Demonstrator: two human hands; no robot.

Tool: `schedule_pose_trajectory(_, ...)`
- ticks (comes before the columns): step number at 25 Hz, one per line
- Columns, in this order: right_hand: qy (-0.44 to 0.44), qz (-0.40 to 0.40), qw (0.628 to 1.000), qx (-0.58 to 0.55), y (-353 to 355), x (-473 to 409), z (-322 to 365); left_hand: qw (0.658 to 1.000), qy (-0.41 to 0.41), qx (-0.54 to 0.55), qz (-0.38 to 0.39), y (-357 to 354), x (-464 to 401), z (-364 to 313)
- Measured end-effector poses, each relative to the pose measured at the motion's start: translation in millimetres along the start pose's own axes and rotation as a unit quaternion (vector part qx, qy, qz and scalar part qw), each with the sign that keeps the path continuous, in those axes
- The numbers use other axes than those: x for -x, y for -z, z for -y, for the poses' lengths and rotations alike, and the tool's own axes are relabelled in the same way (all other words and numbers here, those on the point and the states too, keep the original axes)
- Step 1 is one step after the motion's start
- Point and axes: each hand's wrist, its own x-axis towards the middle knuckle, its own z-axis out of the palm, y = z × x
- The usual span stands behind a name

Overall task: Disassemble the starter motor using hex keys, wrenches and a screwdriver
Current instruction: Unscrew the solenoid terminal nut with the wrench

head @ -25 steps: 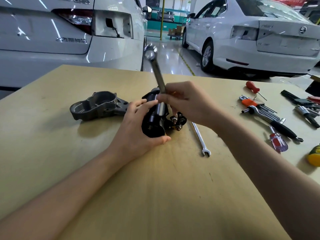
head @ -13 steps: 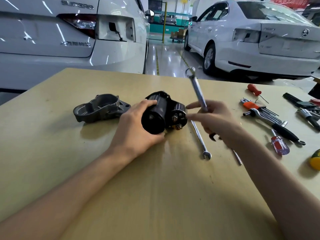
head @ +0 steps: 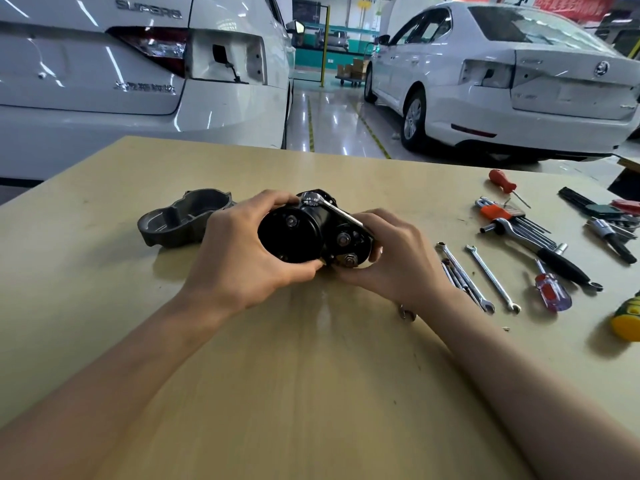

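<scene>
The black starter motor lies on the wooden table with its round end cap facing me. My left hand grips the motor body from the left, fingers over the top and thumb below. A silver wrench lies across the top of the motor, its ring head at the far upper edge. My right hand holds the wrench handle and wraps around the solenoid end, where two nuts on studs show. What the wrench head sits on is hidden.
A grey cast housing lies left of the motor. To the right lie combination wrenches, a hex key set, a black-handled ratchet, screwdrivers and a yellow-green tool. White cars stand beyond the table's far edge.
My right hand swung the wrench from upright at the right down onto the top of the motor. The motor has turned so its end cap faces me more squarely.
</scene>
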Motion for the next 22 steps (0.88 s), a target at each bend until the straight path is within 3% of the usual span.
schedule_pose_trajectory(8, 0.129, -0.045, 0.991, -0.006, 3.0, 0.8, -3.6, 0.998, -0.053, -0.016, 0.011, 4.2, -1.0, -1.9)
schedule_pose_trajectory(12, 0.169, -0.065, 0.983, -0.028, 12.5, -0.6, 5.8, 0.998, -0.043, 0.046, -0.026, 12.5, -4.4, -7.9)
schedule_pose_trajectory(18, 0.097, -0.102, 0.985, -0.097, 24.7, -1.8, 25.6, 0.981, -0.068, 0.155, -0.095, 21.9, -5.8, -21.8)
schedule_pose_trajectory(22, 0.068, -0.108, 0.986, -0.107, 30.5, -1.7, 33.0, 0.977, -0.065, 0.188, -0.077, 10.1, -0.9, -17.6)
